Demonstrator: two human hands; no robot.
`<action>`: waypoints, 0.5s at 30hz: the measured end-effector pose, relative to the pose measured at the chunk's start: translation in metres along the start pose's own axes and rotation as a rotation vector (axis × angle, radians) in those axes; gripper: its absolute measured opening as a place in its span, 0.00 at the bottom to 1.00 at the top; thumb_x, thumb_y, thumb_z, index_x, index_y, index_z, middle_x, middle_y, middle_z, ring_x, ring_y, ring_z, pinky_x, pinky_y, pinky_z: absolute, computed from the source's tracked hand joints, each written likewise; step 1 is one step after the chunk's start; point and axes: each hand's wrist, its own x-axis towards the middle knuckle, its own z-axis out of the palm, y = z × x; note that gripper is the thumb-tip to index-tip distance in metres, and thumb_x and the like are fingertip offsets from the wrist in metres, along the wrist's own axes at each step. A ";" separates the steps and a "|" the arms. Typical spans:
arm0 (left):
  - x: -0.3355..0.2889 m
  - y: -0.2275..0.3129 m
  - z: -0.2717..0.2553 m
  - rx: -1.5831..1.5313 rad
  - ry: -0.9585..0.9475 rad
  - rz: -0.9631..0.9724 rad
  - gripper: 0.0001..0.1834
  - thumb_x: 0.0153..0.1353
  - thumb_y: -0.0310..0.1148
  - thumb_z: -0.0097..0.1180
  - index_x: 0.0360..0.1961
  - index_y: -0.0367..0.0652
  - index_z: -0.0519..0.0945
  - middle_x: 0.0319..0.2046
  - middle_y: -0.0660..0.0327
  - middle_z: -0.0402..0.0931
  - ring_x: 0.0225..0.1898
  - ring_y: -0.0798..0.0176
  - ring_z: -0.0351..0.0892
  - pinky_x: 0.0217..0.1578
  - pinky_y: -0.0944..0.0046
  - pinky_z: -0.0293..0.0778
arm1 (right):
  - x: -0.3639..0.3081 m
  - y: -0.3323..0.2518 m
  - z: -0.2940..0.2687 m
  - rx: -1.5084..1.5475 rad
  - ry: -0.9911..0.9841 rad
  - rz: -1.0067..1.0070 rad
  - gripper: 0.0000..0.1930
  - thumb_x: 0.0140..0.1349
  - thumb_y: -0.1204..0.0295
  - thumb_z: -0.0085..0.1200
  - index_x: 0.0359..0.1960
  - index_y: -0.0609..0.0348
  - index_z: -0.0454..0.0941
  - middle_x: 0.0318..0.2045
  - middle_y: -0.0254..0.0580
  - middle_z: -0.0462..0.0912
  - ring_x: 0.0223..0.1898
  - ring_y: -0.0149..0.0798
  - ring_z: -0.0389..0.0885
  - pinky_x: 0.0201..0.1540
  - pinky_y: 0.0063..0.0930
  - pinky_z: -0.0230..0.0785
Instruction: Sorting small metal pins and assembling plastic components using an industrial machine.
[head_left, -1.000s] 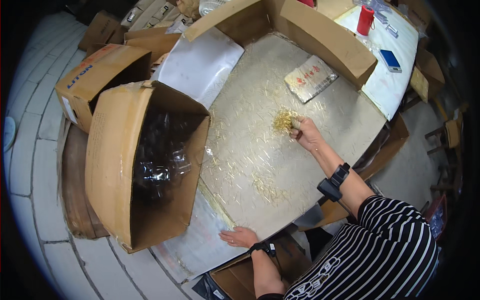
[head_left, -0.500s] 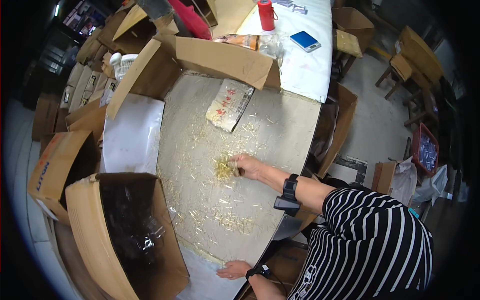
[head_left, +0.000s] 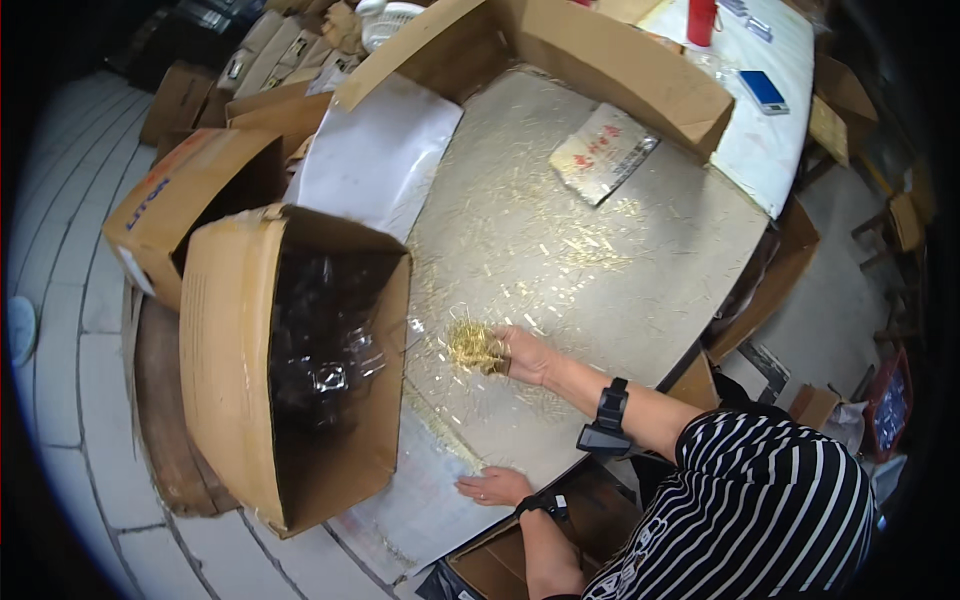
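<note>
My right hand is closed on a tangled bunch of thin gold-coloured metal pins, low over the grey table surface. More such loose pins lie scattered across that surface. Flat near the table's edge, fingers stretched out, rests my left hand on a pale sheet; nothing is in it. To the left of both hands stands a large open cardboard box on its side, with clear, shiny plastic pieces visible in its dark inside.
A torn flattened package lies farther back on the table. Bent cardboard walls border the far side. Beyond stand a blue scale and a red bottle. Another carton sits at the left.
My view has swung toward the left. My right hand has moved across the table toward the large box, its bunch of pins now fuller. My left hand still rests flat.
</note>
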 end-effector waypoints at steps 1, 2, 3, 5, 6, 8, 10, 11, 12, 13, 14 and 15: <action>-0.002 0.005 -0.003 -0.035 -0.009 -0.010 0.29 0.57 0.34 0.40 0.59 0.30 0.56 0.61 0.45 0.52 0.63 0.46 0.49 0.58 0.46 0.50 | -0.001 0.019 0.000 -0.001 0.004 0.039 0.11 0.58 0.72 0.53 0.41 0.65 0.75 0.34 0.37 0.79 0.34 0.31 0.78 0.35 0.27 0.74; -0.004 0.005 -0.005 -0.067 -0.015 -0.022 0.29 0.57 0.34 0.40 0.59 0.30 0.56 0.61 0.44 0.51 0.64 0.46 0.48 0.58 0.46 0.50 | -0.001 0.036 0.001 0.002 0.007 0.080 0.11 0.57 0.73 0.53 0.40 0.65 0.75 0.33 0.37 0.79 0.33 0.31 0.78 0.35 0.27 0.74; -0.008 0.003 -0.006 -0.067 -0.009 -0.030 0.29 0.57 0.34 0.40 0.59 0.30 0.56 0.61 0.44 0.51 0.64 0.46 0.48 0.58 0.46 0.50 | 0.000 0.049 0.000 0.003 0.010 0.119 0.11 0.57 0.73 0.53 0.40 0.66 0.75 0.33 0.37 0.79 0.33 0.32 0.78 0.35 0.27 0.74; -0.010 -0.001 -0.007 -0.033 -0.003 -0.008 0.29 0.58 0.35 0.39 0.59 0.32 0.57 0.61 0.46 0.52 0.63 0.47 0.50 0.59 0.48 0.50 | -0.005 0.064 0.010 -0.002 -0.049 0.159 0.10 0.57 0.74 0.54 0.39 0.66 0.75 0.32 0.37 0.79 0.33 0.32 0.78 0.35 0.27 0.74; -0.007 0.000 -0.006 -0.030 0.005 -0.022 0.29 0.58 0.35 0.39 0.59 0.32 0.57 0.61 0.46 0.52 0.63 0.47 0.50 0.59 0.48 0.50 | -0.008 0.067 0.013 -0.007 -0.096 0.182 0.09 0.56 0.75 0.54 0.37 0.66 0.76 0.32 0.37 0.79 0.33 0.31 0.78 0.35 0.26 0.74; -0.009 0.013 -0.013 -0.050 -0.024 -0.025 0.29 0.57 0.34 0.40 0.59 0.31 0.56 0.61 0.45 0.52 0.63 0.47 0.49 0.59 0.48 0.49 | -0.006 0.075 -0.005 -0.144 -0.074 0.244 0.09 0.55 0.75 0.54 0.37 0.65 0.76 0.32 0.36 0.79 0.32 0.31 0.78 0.35 0.26 0.74; -0.010 0.011 -0.015 -0.064 -0.016 -0.014 0.29 0.57 0.34 0.40 0.59 0.31 0.56 0.61 0.44 0.52 0.63 0.47 0.49 0.59 0.48 0.49 | -0.008 0.075 -0.011 -0.284 -0.058 0.317 0.09 0.54 0.75 0.55 0.36 0.65 0.77 0.32 0.36 0.80 0.31 0.30 0.78 0.36 0.25 0.73; -0.011 0.007 -0.017 -0.074 -0.006 -0.004 0.29 0.57 0.33 0.41 0.59 0.30 0.56 0.61 0.44 0.52 0.64 0.47 0.48 0.59 0.49 0.48 | -0.010 0.070 -0.009 -0.446 -0.077 0.292 0.09 0.52 0.76 0.55 0.35 0.65 0.77 0.30 0.37 0.80 0.30 0.30 0.78 0.36 0.24 0.72; -0.012 0.000 -0.019 -0.055 -0.010 -0.035 0.29 0.57 0.33 0.41 0.59 0.30 0.56 0.61 0.44 0.52 0.64 0.47 0.48 0.59 0.49 0.48 | -0.014 0.068 -0.007 -0.603 -0.097 0.269 0.08 0.50 0.77 0.55 0.33 0.66 0.77 0.28 0.39 0.79 0.29 0.29 0.78 0.36 0.22 0.72; -0.009 0.005 -0.017 -0.061 -0.016 -0.022 0.29 0.56 0.33 0.41 0.59 0.30 0.56 0.61 0.44 0.52 0.64 0.46 0.48 0.60 0.49 0.48 | -0.008 0.063 -0.021 -0.975 -0.150 0.205 0.10 0.48 0.77 0.56 0.34 0.66 0.77 0.28 0.41 0.80 0.29 0.30 0.78 0.35 0.22 0.71; -0.007 0.010 -0.015 -0.064 -0.023 -0.013 0.29 0.56 0.32 0.42 0.59 0.30 0.56 0.61 0.43 0.52 0.64 0.46 0.48 0.60 0.49 0.47 | -0.003 0.056 -0.037 -1.342 -0.214 0.128 0.12 0.46 0.77 0.57 0.35 0.66 0.77 0.27 0.43 0.80 0.29 0.31 0.78 0.35 0.21 0.71; -0.004 0.009 -0.013 -0.046 -0.021 -0.061 0.29 0.56 0.32 0.42 0.59 0.30 0.56 0.61 0.43 0.52 0.64 0.46 0.48 0.60 0.49 0.47 | -0.005 0.051 -0.039 -1.395 -0.254 0.078 0.14 0.43 0.79 0.56 0.36 0.64 0.77 0.28 0.44 0.80 0.28 0.33 0.79 0.35 0.24 0.71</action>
